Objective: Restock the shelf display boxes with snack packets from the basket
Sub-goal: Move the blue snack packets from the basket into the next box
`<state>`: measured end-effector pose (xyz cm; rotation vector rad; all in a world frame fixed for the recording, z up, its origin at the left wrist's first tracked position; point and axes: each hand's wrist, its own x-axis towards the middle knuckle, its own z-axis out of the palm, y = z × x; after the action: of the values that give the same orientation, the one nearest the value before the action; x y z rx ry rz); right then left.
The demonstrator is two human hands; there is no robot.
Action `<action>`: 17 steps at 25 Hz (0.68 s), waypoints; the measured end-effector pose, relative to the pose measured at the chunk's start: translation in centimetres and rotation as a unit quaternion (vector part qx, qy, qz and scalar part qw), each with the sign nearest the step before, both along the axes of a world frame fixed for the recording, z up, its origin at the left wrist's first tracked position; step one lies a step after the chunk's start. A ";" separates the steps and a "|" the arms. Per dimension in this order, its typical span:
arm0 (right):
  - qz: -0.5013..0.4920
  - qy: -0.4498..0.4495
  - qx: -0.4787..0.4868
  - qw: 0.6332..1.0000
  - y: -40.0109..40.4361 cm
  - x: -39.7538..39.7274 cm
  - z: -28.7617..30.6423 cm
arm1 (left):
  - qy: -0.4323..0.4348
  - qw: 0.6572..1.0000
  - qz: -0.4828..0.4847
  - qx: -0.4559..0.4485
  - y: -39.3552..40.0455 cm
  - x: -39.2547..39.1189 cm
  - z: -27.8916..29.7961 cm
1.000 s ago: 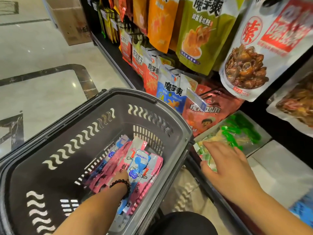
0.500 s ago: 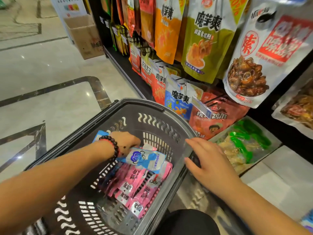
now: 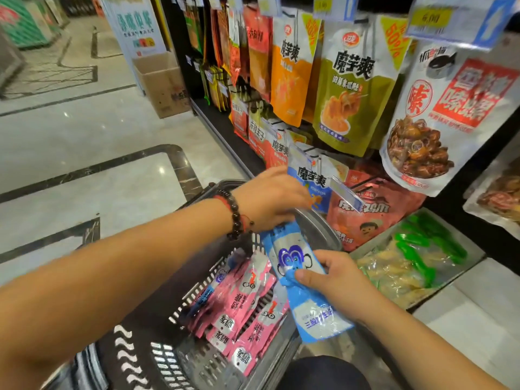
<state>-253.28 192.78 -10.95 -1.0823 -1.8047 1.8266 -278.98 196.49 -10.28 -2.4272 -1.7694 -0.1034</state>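
Note:
A stack of blue snack packets (image 3: 292, 260) with a cartoon print hangs over the right rim of the grey basket (image 3: 318, 226). My left hand (image 3: 270, 198), with a bead bracelet on the wrist, grips the stack's top end. My right hand (image 3: 334, 280) pinches its middle from the right. Several pink packets (image 3: 242, 313) lie inside the basket. Just right of the basket, a shelf display box (image 3: 450, 266) holds yellow snacks in clear green-printed packets (image 3: 405, 266).
Large snack bags (image 3: 349, 88) hang on pegs above the lower shelf. More bags (image 3: 368, 218) stand behind the display box. A cardboard carton (image 3: 163, 83) sits on the marble floor at the shelf's far end. A white box (image 3: 478, 311) lies at the right.
My left hand lifted the blue packets out of the basket and carried them right, toward the shelf. My right hand left the display box and took hold of the packets.

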 end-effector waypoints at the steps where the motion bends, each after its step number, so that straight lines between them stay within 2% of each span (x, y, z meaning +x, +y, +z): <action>1: -0.014 -0.001 -0.010 1.000 0.2 0.6 -0.3 | -0.142 0.989 0.015 0.048 -0.9 2.3 1.0; 2: -0.026 -0.006 -0.016 1.000 0.3 1.1 -0.4 | -0.270 0.956 0.092 0.072 -2.8 2.6 1.0; 3: -0.036 -0.014 -0.013 0.999 0.5 1.7 -0.5 | -0.319 0.926 0.189 0.077 -3.7 0.5 -2.5; 4: -0.042 -0.024 -0.007 0.999 0.6 2.1 -0.5 | -0.337 0.892 0.301 0.028 -5.3 -0.4 -5.0; 5: -0.047 -0.031 -0.003 0.998 0.7 2.5 -0.6 | -0.314 0.866 0.386 -0.041 -6.9 -2.0 -8.8; 7: -0.056 -0.033 -0.003 0.998 0.7 3.0 -0.7 | -0.256 0.813 0.488 -0.186 -9.8 -3.8 -15.3; 10: -0.047 -0.037 0.006 0.998 0.5 3.5 -0.7 | -0.239 0.754 0.538 -0.290 -12.5 -4.4 -20.6; 13: -0.037 -0.022 0.000 0.999 -0.1 3.6 -0.2 | -0.201 0.747 0.541 -0.329 -13.5 -5.3 -24.8; 17: -0.030 -0.039 -0.005 0.999 -0.5 3.6 -0.3 | -0.173 0.736 0.575 -0.313 -13.7 -5.2 -25.2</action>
<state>-249.68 192.30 -11.23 -1.2136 -1.7881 1.7828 -284.21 182.82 -35.46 -1.0490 -3.5602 0.2251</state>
